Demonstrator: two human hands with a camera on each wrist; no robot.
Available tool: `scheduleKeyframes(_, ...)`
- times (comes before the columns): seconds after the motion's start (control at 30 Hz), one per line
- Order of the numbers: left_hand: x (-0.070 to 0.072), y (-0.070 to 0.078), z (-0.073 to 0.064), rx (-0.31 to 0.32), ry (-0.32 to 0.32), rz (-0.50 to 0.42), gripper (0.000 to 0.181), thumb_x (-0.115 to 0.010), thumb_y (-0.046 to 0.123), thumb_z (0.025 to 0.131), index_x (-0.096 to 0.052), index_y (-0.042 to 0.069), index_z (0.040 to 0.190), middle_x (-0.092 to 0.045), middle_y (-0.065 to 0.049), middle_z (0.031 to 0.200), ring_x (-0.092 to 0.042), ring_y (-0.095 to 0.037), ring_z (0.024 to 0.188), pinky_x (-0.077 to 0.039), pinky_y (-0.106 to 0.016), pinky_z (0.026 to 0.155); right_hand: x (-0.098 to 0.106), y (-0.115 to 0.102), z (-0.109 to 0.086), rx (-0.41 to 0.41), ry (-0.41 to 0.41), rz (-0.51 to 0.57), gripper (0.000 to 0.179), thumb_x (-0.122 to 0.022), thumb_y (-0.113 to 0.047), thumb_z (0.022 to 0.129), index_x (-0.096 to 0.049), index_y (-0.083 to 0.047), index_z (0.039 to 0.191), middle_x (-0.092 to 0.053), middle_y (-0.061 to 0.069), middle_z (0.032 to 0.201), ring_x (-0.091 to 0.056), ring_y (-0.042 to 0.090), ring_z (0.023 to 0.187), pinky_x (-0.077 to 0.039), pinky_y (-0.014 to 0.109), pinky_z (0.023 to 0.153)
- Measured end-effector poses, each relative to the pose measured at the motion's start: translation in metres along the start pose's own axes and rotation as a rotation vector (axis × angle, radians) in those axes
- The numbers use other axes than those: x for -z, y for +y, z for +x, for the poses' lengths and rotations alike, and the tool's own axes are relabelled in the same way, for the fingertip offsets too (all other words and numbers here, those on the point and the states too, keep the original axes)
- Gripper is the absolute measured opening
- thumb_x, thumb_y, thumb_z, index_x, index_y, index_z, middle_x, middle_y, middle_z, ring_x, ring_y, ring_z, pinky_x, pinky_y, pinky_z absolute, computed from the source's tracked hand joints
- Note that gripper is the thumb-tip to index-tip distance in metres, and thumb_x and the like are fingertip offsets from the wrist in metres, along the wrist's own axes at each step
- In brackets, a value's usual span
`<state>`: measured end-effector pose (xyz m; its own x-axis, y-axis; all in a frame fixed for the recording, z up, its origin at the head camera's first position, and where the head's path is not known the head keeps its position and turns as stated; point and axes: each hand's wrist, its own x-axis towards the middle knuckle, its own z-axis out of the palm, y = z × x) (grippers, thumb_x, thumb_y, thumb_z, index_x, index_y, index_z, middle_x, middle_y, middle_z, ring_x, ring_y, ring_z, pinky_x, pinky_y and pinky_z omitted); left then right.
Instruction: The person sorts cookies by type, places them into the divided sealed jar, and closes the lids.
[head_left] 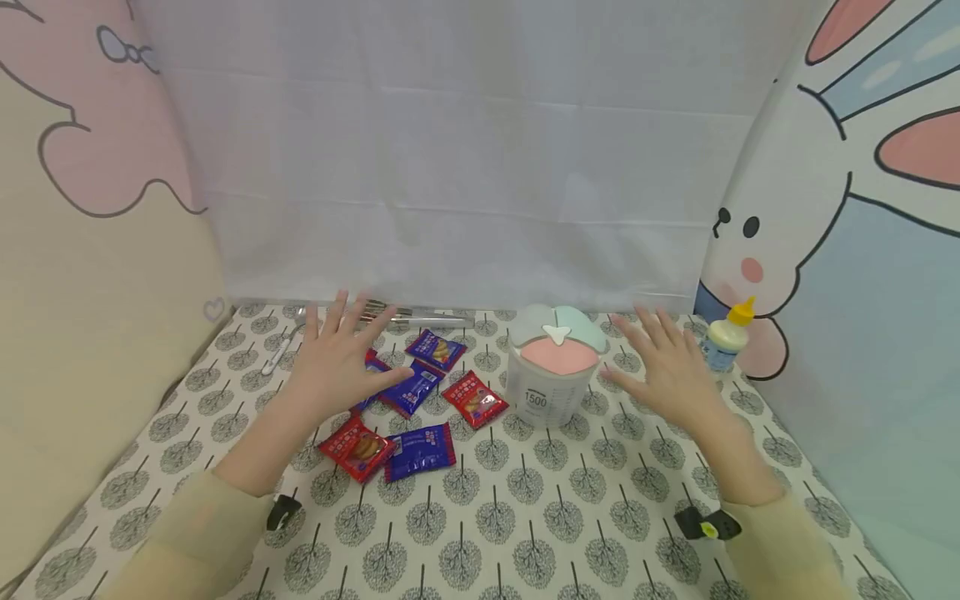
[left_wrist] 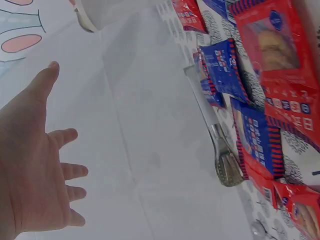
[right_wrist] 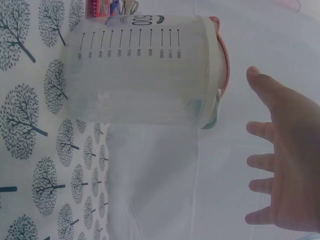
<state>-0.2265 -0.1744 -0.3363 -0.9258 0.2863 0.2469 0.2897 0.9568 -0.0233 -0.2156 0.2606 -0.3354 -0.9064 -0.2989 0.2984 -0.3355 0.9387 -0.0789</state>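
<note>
My left hand (head_left: 333,367) is held over the left of the table with its fingers spread, nothing in it. Close by lie several red and blue snack packets, among them a red packet (head_left: 358,448), a blue packet (head_left: 422,452) and another red packet (head_left: 475,399). Fingers also spread, my right hand (head_left: 671,367) hovers to the right of a translucent measuring container (right_wrist: 140,75). The container stands upright, its lid (head_left: 558,354) divided into pink, mint and grey sections. In the left wrist view, metal tongs (left_wrist: 226,162) lie behind the packets.
A glue-like bottle (head_left: 722,346) with a yellow nozzle stands at the back right. Partly behind the left hand lies a thin white utensil (head_left: 278,354). The table has a tree-patterned cloth (head_left: 495,525), with a white curtain (head_left: 465,167) at the back and printed cloth on both sides.
</note>
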Motion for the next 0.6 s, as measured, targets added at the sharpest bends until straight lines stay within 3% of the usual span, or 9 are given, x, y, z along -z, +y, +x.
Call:
scheduleKeyframes(0.2, -0.001, 0.026, 0.026, -0.126, 0.005, -0.022, 0.097, -0.031, 0.085, 0.076, -0.01, 0.029, 0.152, 0.006, -0.009, 0.158, 0.016, -0.029, 0.143, 0.014, -0.053, 0.113, 0.004, 0.006, 0.017, 0.112, 0.03, 0.104, 0.075, -0.059, -0.053, 0.087, -0.028, -0.023, 0.149, -0.011, 0.006, 0.159, -0.007, 0.033, 0.145, -0.02, 0.07, 0.105)
scheduleKeyframes(0.3, -0.005, 0.042, 0.038, -0.201, 0.002, -0.071, 0.096, -0.038, 0.081, 0.078, -0.008, 0.029, 0.153, 0.006, -0.007, 0.159, 0.015, -0.027, 0.143, 0.009, -0.051, 0.115, 0.003, 0.008, 0.023, 0.16, 0.011, 0.194, 0.074, -0.063, -0.048, 0.086, -0.028, -0.028, 0.149, -0.011, 0.0, 0.159, -0.006, 0.029, 0.146, -0.021, 0.073, 0.102)
scheduleKeyframes(0.4, -0.013, 0.059, 0.049, -0.288, 0.013, -0.145, 0.093, -0.045, 0.075, 0.081, -0.007, 0.029, 0.153, 0.004, -0.005, 0.159, 0.013, -0.025, 0.144, 0.006, -0.05, 0.117, -0.003, 0.01, 0.029, 0.21, -0.021, 0.317, 0.073, -0.066, -0.04, 0.086, -0.029, -0.03, 0.148, -0.012, -0.001, 0.159, -0.005, 0.027, 0.146, -0.017, 0.074, 0.102)
scheduleKeyframes(0.6, -0.035, 0.089, 0.069, -0.446, 0.026, -0.361, 0.088, -0.056, 0.064, 0.083, -0.015, 0.026, 0.152, -0.004, 0.0, 0.159, 0.006, -0.02, 0.146, 0.0, -0.045, 0.119, -0.027, 0.018, 0.035, 0.335, -0.025, 0.527, 0.072, -0.072, -0.023, 0.083, -0.036, -0.019, 0.146, -0.022, 0.006, 0.156, -0.012, 0.029, 0.145, -0.019, 0.069, 0.107)
